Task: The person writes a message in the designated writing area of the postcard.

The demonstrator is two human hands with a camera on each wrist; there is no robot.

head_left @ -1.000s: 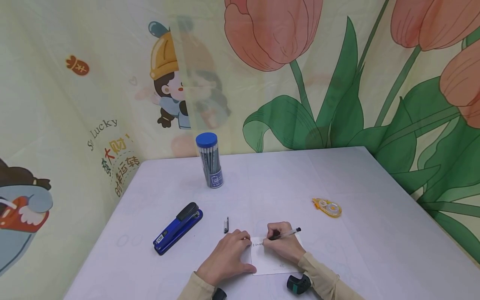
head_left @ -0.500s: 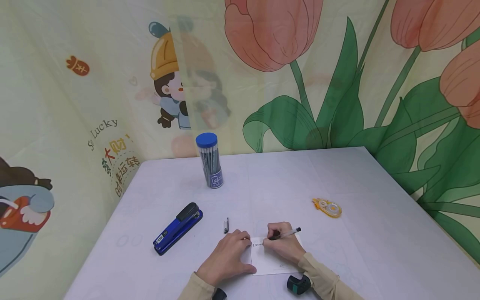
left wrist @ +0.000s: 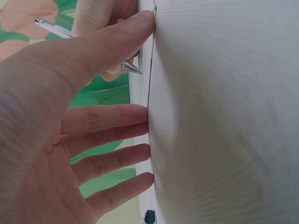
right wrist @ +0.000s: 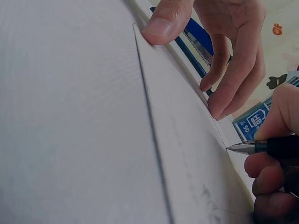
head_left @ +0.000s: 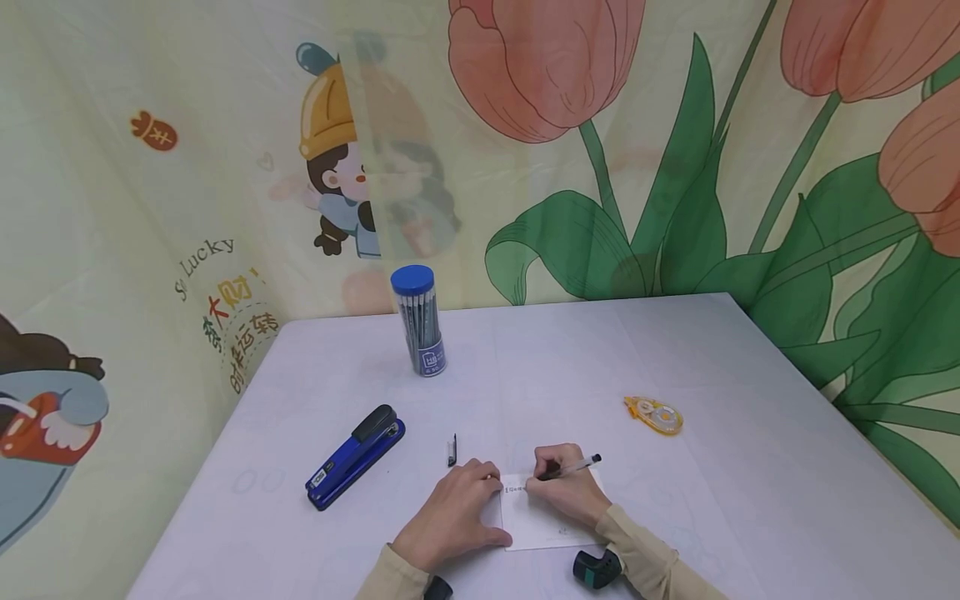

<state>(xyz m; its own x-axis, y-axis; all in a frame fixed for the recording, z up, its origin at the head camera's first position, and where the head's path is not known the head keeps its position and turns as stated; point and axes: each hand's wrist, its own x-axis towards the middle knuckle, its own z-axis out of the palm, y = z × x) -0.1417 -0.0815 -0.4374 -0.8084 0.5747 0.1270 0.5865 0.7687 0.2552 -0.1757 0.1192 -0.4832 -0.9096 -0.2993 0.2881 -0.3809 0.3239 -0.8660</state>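
Note:
A small white sheet of paper (head_left: 534, 527) lies near the front of the table, with a short line of dark handwriting at its upper left and a small mark lower right. My right hand (head_left: 567, 493) pinches a clear-barrelled black pen (head_left: 583, 466). In the right wrist view the metal tip of the pen (right wrist: 242, 148) meets the paper. My left hand (head_left: 459, 510) rests at the sheet's left edge. In the left wrist view the left fingers (left wrist: 112, 156) are spread and nearly straight, tips down, with the thumb on the paper's near corner.
A pen cap (head_left: 452, 451) lies just beyond my left hand. To the left is a blue stapler (head_left: 354, 458); farther back stands a blue-lidded tub of pencils (head_left: 420, 323). A yellow correction tape (head_left: 655, 415) lies to the right. A printed curtain (head_left: 555, 208) hangs behind the table.

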